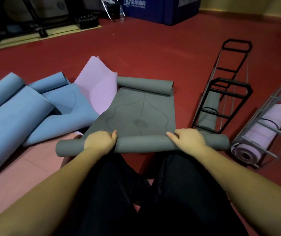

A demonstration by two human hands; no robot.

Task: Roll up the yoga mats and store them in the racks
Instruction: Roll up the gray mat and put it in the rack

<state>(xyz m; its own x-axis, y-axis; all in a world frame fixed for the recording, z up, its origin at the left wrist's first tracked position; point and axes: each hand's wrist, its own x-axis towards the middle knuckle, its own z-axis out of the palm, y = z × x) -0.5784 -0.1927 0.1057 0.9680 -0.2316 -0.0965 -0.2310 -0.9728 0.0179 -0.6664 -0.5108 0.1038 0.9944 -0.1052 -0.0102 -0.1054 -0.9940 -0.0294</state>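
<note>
Hands sit on the near roll of a grey yoga mat (pixel 141 116) at the centre of the view: the left hand (pixel 100 142) curls its fingers over the roll toward its 9 o'clock end, thumb laid on top, and the right hand (pixel 188 141) grips the same roll toward its 3 o'clock end in the same way. The mat lies flat on the red floor (pixel 153 53) beyond the roll, and its far end, at 12 o'clock, is curled into a second, smaller roll. At 10 o'clock a lilac mat (pixel 100 89) lies partly under the grey one, and at 9 o'clock loose blue mats (pixel 15 113) are heaped in slack curls. A pink mat (pixel 22 172) spreads under the person's dark-trousered legs (pixel 153 201). At 3 o'clock a black rack (pixel 225 99) lies on the floor with a rolled grey mat inside it; just beside it, a grey rack (pixel 272 120) holds a rolled lilac mat (pixel 262 132) bound with a dark band.
</note>
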